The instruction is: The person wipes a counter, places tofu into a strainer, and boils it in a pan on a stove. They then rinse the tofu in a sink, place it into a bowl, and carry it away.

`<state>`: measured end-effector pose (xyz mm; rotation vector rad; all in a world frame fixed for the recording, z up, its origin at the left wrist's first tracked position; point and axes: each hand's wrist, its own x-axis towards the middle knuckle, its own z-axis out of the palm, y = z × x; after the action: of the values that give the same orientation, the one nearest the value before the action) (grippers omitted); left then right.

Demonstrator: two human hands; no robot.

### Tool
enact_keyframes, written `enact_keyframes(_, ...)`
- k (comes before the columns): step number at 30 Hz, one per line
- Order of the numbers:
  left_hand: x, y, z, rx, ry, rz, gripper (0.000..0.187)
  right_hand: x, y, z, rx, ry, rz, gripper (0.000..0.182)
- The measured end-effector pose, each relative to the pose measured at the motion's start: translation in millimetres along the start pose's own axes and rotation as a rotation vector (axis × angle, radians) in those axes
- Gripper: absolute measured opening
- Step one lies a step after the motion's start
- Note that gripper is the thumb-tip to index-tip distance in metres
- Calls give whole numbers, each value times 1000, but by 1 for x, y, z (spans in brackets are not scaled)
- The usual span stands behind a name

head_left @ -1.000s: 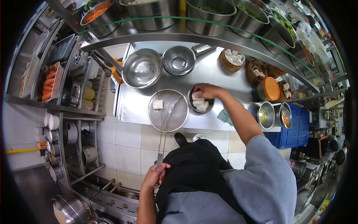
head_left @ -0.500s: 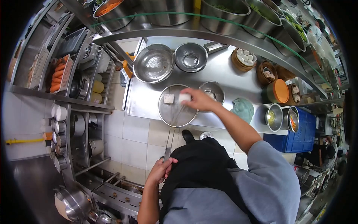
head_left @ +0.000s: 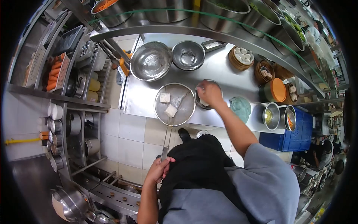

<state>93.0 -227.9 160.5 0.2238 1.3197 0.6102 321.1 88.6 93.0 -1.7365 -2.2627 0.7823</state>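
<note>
My left hand is closed around the handle of a round mesh strainer. The strainer's basket rests at the front edge of the steel counter, and two white, speckled blocks lie in it: an upper block and a lower block. Beside it on the right stands a small steel bowl. My right hand reaches down over this bowl; its fingertips are hidden and blurred. A pale piece shows in the bowl just under the hand.
Two larger steel bowls, a wide bowl and a deeper bowl, stand behind the strainer. Bamboo steamers, a green cloth and small bowls sit to the right. A steel shelf with vegetable tubs overhangs the counter.
My right hand has let go of a white block in the strainer and moved right to the small bowl. Two blocks now lie in the strainer. My left hand keeps its grip.
</note>
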Motion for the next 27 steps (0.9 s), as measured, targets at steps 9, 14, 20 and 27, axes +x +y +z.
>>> enact_keyframes(9, 4, 8, 5, 35, -6, 0, 26, 30, 51, 29, -128, -175, 5, 62)
enact_keyframes(14, 5, 4, 4, 25, -5, -7, 26, 32, 49, 12, -72, -267, 73, 64)
enact_keyframes(20, 7, 1, 2, 4, -20, -8, 26, 39, 75, 10, 247, -334, 190, 56)
enact_keyframes(27, 8, 2, 2, -7, -22, -16, 26, 19, 66, -27, 1127, -522, 411, 41)
